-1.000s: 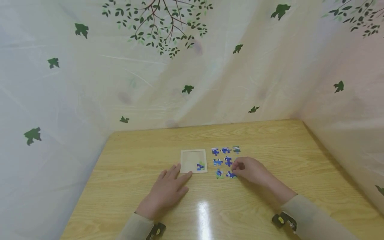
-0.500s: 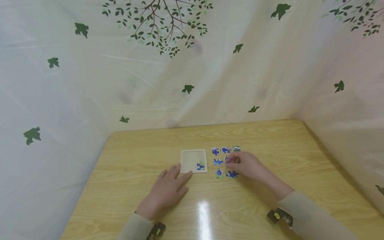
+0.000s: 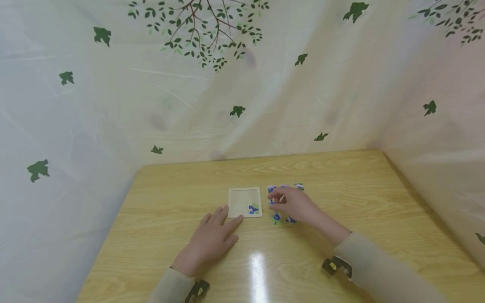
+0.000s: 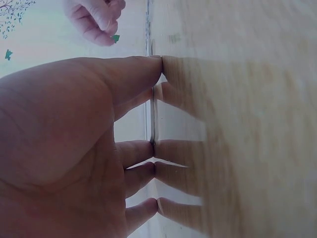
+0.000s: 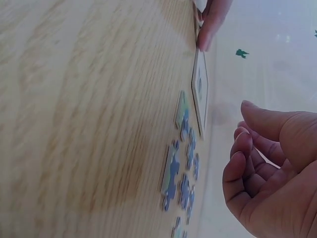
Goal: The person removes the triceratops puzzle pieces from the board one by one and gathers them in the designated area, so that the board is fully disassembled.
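Observation:
A shallow square puzzle tray (image 3: pixel 245 189) lies on the table, with joined blue and green jigsaw pieces (image 3: pixel 254 209) in its lower right corner. My left hand (image 3: pixel 208 240) rests flat with spread fingers, its fingertips touching the tray's left and near edges. To the right of the tray, loose jigsaw pieces (image 3: pixel 277 217) lie in rows, some covered by my right hand (image 3: pixel 299 206). In the right wrist view that hand (image 5: pixel 272 168) hovers above the loose pieces (image 5: pixel 171 173). Its fingers are loosely curled, thumb apart, and nothing shows between them.
The wooden table (image 3: pixel 182 181) meets a pale curtain (image 3: pixel 189 105) printed with leaves at the back and sides. A dark wrist device (image 3: pixel 336 267) sits at the right sleeve, and another wrist device (image 3: pixel 198 290) at the left.
My right hand has moved left across the loose pieces, from the right column toward the left one, uncovering the near right pieces. The left hand and tray stay in place.

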A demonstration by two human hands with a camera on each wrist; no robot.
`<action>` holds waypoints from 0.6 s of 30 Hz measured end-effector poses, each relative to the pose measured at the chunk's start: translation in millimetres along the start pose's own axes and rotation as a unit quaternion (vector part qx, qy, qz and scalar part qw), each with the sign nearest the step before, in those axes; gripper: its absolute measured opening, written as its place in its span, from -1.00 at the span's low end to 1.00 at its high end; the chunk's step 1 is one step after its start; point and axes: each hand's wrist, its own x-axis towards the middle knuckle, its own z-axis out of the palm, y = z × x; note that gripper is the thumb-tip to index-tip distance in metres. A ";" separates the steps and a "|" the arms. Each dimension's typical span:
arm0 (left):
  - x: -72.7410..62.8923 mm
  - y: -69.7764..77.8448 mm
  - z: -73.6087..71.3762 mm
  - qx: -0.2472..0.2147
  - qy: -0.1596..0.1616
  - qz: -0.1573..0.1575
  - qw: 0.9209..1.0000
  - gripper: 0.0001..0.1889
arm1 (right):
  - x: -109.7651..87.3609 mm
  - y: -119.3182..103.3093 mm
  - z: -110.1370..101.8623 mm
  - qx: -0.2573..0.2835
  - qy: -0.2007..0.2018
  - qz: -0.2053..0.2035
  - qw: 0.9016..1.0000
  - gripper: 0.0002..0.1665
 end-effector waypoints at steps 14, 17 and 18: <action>2.1 -1.0 -1.2 0.014 0.000 0.011 1.000 -0.43 | 17.0 -19.2 18.2 0.005 -0.032 -0.006 0.999 -0.66; 2.2 -1.2 -0.9 0.013 0.001 0.014 1.000 -0.43 | 20.7 -21.1 23.0 -0.015 -0.035 -0.006 0.999 -0.64; 1.9 -1.2 -0.8 0.013 0.002 0.016 1.000 -0.43 | 21.7 -21.7 24.5 -0.022 -0.036 -0.005 0.999 -0.63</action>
